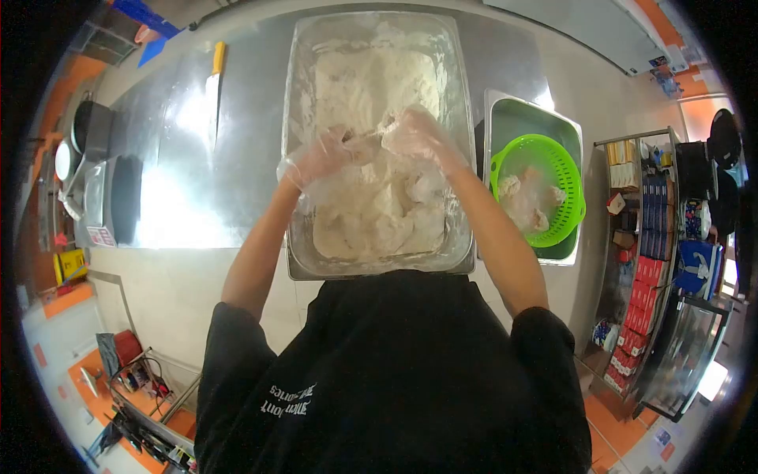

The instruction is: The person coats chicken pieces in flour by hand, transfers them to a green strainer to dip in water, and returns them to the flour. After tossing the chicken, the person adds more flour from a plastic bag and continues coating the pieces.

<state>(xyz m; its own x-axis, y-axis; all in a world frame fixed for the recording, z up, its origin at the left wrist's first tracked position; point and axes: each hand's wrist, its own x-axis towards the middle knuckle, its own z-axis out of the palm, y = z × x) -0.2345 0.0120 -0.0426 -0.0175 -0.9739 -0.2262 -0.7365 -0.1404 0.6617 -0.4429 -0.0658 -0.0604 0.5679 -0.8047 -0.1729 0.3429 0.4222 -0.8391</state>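
Note:
A deep rectangular tray (pixel 460 87) full of white flour (pixel 371 79) lies in front of me. Over its middle, my left hand (pixel 325 159) and my right hand (pixel 422 141), both in clear plastic gloves, have their fingers closed. Between them they hold a flour-coated piece of meat (pixel 368 144), which looks like chicken; the fingers cover most of it. More coated pieces (pixel 391 225) lie half buried in the flour at the near end of the tray, below my hands.
Right of the tray, a green colander (pixel 574 178) with raw meat pieces (pixel 527 207) sits in a metal pan (pixel 496 118). A yellow-handled knife (pixel 214 91) lies on the steel table (pixel 170 134) at left. Shelves with boxes (pixel 643 284) stand farther right.

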